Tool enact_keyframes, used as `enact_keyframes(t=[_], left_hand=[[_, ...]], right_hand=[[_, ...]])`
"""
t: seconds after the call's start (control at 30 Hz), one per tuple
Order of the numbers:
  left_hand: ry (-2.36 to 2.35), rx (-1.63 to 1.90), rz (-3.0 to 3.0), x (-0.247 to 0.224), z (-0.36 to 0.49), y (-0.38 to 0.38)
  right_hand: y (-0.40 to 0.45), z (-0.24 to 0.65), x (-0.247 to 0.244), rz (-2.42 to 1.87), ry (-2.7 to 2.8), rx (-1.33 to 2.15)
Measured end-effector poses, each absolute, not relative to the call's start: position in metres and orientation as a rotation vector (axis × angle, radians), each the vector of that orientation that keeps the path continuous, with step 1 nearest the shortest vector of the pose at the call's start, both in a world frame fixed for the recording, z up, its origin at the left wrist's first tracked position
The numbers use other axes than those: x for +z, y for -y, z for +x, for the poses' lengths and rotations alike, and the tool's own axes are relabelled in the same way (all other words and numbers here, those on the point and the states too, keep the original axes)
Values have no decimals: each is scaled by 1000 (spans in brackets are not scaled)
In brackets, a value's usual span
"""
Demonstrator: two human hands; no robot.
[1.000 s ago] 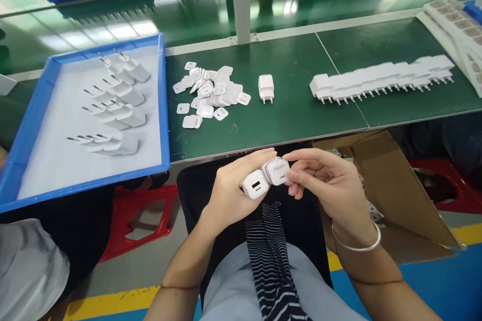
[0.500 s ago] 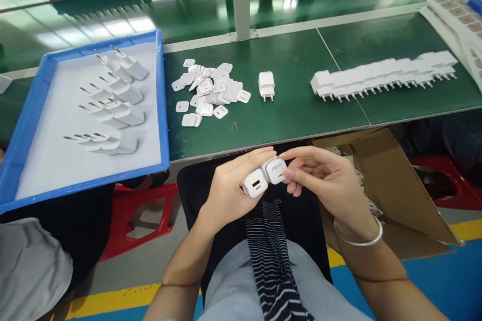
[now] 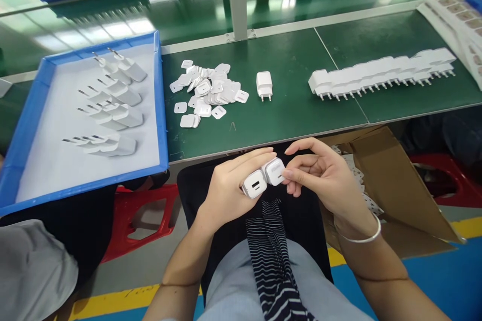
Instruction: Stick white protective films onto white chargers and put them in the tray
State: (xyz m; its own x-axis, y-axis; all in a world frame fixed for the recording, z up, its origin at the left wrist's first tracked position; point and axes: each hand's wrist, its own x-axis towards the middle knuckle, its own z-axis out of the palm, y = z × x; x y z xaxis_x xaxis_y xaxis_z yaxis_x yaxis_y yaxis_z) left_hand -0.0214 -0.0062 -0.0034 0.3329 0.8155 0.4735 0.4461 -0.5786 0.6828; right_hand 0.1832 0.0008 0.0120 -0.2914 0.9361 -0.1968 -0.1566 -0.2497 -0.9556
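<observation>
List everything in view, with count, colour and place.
White plastic charger plugs: two, held over the lap.
Lone white charger: one, mid green bench.
Small white square caps: a pile, bench left of it.
Row of white chargers: one long row, bench right.
Blue plastic tray: one, left, holding white pronged chargers.
Brown cardboard box: one, right, below bench.
Red stool: one, lower left.
Left hand: grips one charger.
Right hand: pinches the other.

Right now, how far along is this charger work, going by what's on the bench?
Looks done: several chargers lie in the blue tray. In hand: the left hand holds a white charger, the right hand pinching its end. Seemingly left: a row of chargers, one loose charger and a pile of small plates.
</observation>
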Motion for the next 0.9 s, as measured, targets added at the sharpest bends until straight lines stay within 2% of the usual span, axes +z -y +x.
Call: enact_keyframes(t=[0.9], left_hand=[[-1234,1122,2103,-8,-17,8]], right_hand=[[-5,176,6,-1176,1209,1605]])
